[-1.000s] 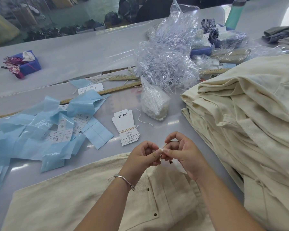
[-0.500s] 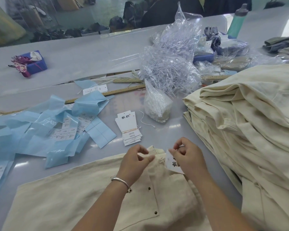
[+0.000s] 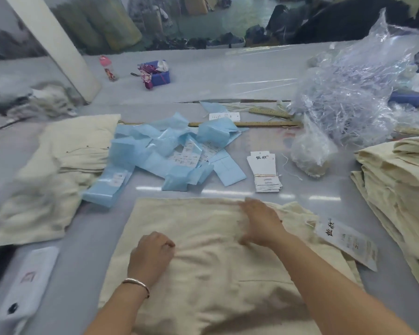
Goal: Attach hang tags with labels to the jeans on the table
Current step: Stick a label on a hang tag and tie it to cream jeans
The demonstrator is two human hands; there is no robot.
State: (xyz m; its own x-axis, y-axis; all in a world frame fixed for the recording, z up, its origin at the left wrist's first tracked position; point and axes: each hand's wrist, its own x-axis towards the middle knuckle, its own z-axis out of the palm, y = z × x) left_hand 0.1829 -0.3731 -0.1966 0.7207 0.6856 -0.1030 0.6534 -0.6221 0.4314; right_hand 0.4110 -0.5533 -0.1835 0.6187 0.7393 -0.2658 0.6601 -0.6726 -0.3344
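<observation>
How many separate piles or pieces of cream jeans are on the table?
3. One folded pair lies under both hands, one heap sits at the left, one tall stack at the right; how many pairs each pile hides is unclear.

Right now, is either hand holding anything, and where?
Left hand grips the folded jeans, bunching the top layer near its left side. Right hand rests flat by the far edge, holding nothing.

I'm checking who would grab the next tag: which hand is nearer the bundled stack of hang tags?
Right. The right hand lies just below the stack of hang tags; the left hand sits farther down-left.
</observation>
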